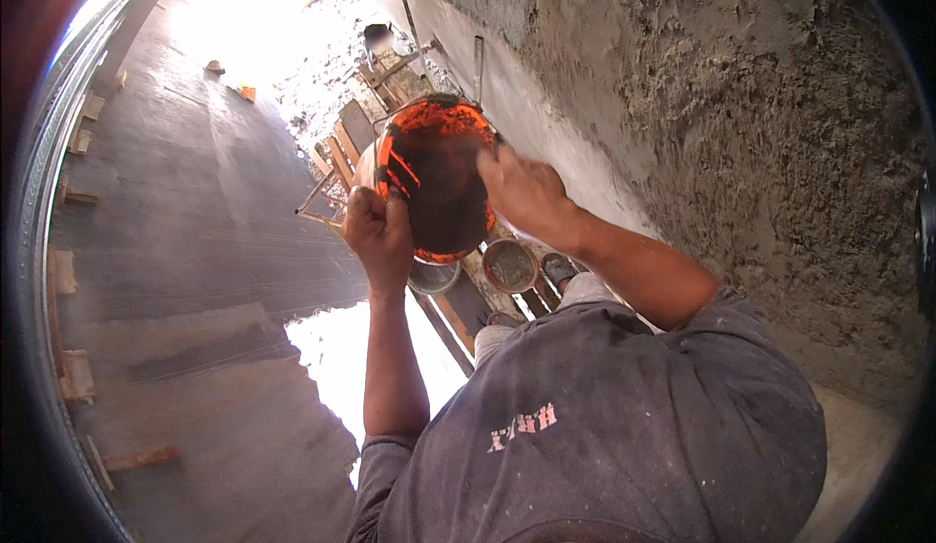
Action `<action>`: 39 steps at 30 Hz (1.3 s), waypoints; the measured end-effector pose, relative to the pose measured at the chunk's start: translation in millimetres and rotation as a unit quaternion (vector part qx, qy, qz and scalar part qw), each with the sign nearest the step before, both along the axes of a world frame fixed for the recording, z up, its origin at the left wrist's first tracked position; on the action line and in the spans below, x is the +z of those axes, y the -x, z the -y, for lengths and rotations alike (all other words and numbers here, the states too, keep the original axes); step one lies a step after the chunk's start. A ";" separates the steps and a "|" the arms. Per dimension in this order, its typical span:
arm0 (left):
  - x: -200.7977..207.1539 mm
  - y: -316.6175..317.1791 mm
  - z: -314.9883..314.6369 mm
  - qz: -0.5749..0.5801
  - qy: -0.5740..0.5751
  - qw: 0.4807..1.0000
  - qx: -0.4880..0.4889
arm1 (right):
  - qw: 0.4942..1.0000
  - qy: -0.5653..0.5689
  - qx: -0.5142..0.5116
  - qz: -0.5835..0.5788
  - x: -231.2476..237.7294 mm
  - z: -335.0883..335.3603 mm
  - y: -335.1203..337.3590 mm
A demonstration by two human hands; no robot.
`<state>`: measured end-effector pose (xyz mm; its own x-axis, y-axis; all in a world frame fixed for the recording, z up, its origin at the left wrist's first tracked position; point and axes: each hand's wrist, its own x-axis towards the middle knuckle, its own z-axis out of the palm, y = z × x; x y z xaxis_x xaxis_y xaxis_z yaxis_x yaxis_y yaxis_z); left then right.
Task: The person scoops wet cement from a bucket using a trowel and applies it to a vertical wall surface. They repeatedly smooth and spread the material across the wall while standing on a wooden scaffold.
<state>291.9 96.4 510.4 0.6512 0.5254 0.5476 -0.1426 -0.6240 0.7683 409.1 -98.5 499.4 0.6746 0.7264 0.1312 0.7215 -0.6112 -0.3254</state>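
Left hand [378, 234]: closed in a fist around the lower left rim of an orange bucket [434, 177], carrying it tilted so its dark inside faces the camera. Right hand [522, 192]: at the bucket's right rim, fingers reaching inside; how far they curl cannot be told. The bucket sits between both hands, raised in front of the body.

Just below the hands, further down: a grey pan [434, 276] and a round pan of mortar [510, 265], side by side on planks. To the right of the right hand: rough plastered wall [741, 124]. Beyond the bucket: wooden frames [341, 153] and rubble in bright light.
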 end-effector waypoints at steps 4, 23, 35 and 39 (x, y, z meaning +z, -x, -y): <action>4.5 -7.8 4.1 0.006 -0.035 0.999 0.004 | 0.997 0.034 -0.059 0.028 -3.9 -18.7 11.8; 35.9 23.5 -24.1 0.041 -0.126 0.989 0.061 | 0.954 -0.255 0.154 0.035 5.0 52.3 -68.8; 75.7 -40.4 11.1 0.104 -0.111 0.988 -0.020 | 0.985 -0.106 0.069 0.114 -50.7 33.1 -50.5; 71.7 -55.3 18.6 0.110 -0.069 0.991 -0.002 | 0.988 -0.144 0.049 0.000 -62.6 36.4 -20.8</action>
